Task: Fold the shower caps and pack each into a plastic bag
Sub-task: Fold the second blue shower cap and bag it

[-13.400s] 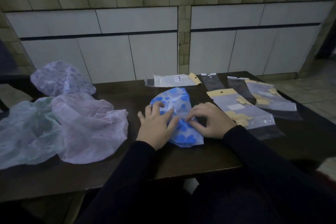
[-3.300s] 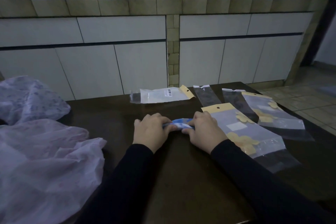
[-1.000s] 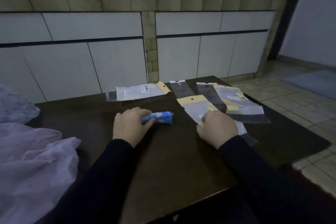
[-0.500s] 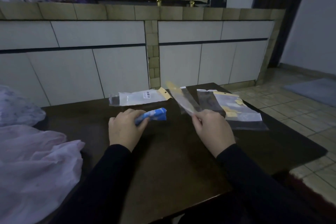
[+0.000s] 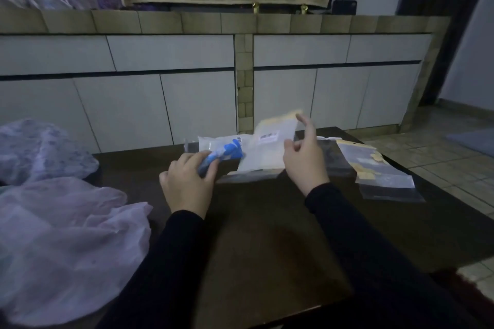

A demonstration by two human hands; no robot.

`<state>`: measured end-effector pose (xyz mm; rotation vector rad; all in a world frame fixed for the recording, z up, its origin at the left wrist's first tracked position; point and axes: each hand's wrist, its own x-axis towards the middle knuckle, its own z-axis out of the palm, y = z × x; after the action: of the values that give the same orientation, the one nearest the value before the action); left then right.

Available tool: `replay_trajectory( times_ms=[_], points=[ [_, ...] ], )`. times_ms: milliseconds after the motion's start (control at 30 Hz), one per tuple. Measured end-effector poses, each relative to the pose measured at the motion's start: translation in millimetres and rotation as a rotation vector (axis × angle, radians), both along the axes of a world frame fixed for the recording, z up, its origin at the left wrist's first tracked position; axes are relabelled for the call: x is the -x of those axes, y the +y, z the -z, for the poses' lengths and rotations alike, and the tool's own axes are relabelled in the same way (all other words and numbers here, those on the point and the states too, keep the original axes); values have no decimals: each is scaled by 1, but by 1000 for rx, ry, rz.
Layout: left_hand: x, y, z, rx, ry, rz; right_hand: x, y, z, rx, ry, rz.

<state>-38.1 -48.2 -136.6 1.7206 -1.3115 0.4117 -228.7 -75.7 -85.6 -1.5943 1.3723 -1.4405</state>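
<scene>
Folded shower cap in left grip, blue end beside plastic bag, pinched by right grip

Blue-and-white folded cap, yellow-topped clear bag, pale lilac caps, dark brown table.
</scene>
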Motion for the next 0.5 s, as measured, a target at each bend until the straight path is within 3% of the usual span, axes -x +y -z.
replay_trajectory(
  times_ms=[67,200,333,433,500],
  points=[
    [1,1,-2,10,-18,8,5,4,13,-71,149,35],
    [4,4,-3,12,-53,60,15,15,31,-244,625,30],
    [6,9,-5,22,-49,130,11,26,36,-127,1066,85],
    [11,17,-13,46,152,216,11,19,31,73,1037,-207],
    [11,20,-18,-39,344,264,10,13,28,64,968,-478]
  ],
)
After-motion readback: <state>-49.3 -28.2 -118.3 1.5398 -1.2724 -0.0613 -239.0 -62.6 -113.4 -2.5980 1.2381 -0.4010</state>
